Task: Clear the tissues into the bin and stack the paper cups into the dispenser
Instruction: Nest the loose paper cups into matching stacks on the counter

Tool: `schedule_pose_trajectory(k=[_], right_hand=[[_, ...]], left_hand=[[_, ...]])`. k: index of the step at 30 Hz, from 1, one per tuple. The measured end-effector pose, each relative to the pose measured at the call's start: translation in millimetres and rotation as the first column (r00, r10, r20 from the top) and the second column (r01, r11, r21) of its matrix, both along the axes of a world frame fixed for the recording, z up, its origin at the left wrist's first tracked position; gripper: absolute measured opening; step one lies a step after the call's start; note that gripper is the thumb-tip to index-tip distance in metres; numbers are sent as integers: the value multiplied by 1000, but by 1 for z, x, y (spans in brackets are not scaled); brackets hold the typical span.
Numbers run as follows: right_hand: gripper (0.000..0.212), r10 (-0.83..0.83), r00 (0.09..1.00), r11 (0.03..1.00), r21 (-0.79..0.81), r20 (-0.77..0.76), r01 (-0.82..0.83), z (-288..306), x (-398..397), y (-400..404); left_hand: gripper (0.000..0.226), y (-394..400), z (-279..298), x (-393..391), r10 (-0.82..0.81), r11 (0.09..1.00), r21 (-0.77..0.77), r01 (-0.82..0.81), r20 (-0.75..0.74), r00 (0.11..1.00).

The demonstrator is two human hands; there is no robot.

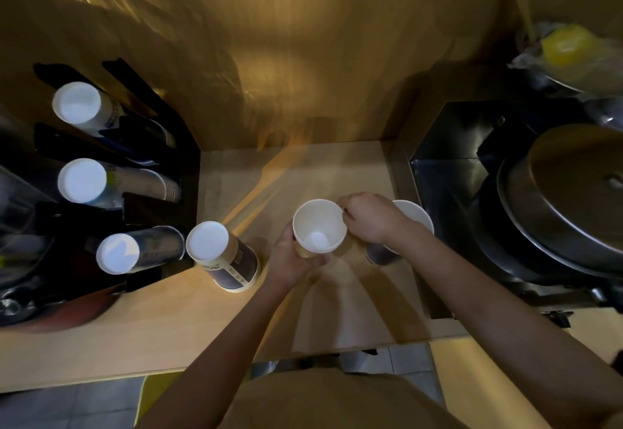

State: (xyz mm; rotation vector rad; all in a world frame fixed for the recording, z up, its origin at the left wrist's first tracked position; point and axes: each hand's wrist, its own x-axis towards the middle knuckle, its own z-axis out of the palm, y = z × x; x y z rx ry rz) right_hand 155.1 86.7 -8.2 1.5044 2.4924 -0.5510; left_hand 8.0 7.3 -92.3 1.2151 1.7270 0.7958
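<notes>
An upright white paper cup stack (pixel 318 228) stands mouth up on the wooden counter (pixel 168 334). My left hand (pixel 291 260) wraps around its lower side. My right hand (pixel 371 218) pinches its right rim with thumb and fingers. Behind my right wrist another paper cup (pixel 419 214) stands mouth up, partly hidden. An upside-down stack of cups (pixel 220 255) rests on the counter to the left. The black cup dispenser (pixel 148 199) on the left holds three rows of cups (pixel 81 106), bottoms facing me. No tissues are visible.
A sunken black bin opening (pixel 448 165) lies to the right of the counter. Further right are a large metal pot lid (pixel 573 192) and a plastic bag with something yellow (pixel 566 46). A wooden wall closes the back.
</notes>
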Motion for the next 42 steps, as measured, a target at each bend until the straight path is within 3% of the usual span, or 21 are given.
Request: schedule_pose_trajectory(k=[4,8,10,15,18,21,24,27,32,34,37,39,42], right_hand=[[30,41,999,998,37,-5,-41,10,-7,-2],[36,131,987,991,49,-93,-127,26,-33,-11],[35,192,968,981,58,-159,-185,30,-51,-17],[36,343,918,937,135,-199,-321,33,-98,-35],[54,432,886,899,154,-167,-410,33,-123,-44],[77,545,836,832,170,-69,-528,30,-143,-53],[84,607,793,778,161,55,-607,22,-157,-59],[78,583,811,801,135,50,-584,15,-166,-62],[67,548,835,835,94,-51,-542,11,-164,-55],[66,519,849,855,66,-101,-515,12,-158,-48],[65,381,882,916,-16,-277,-400,21,-142,-31],[68,269,879,945,-68,-394,-319,28,-127,-17],[70,73,814,965,-165,-576,-203,41,-100,2]], left_hand=[[80,-11,-3,-5,17,999,-45,-20,-58,998],[21,-42,-3,-19,59,993,-98,-70,-112,992],[8,-62,-2,-28,77,990,-102,-92,-148,986],[16,-99,-1,-67,105,975,-119,-186,-491,865],[26,-105,-3,-89,-10,966,-200,-163,-660,751],[46,-103,-14,-103,-86,950,-276,-149,-686,723],[66,-96,-24,-108,-138,934,-336,-117,-646,751],[73,-88,-32,-107,-175,914,-394,-100,-604,778],[64,-78,-38,-107,86,932,-307,-195,-337,938],[59,-76,-34,-106,213,926,-270,-262,-197,957],[51,-75,-23,-107,373,905,-217,-366,-13,928],[39,-73,-7,-107,494,867,-170,-468,179,851],[35,-64,21,-104,520,843,-105,-528,414,747]])
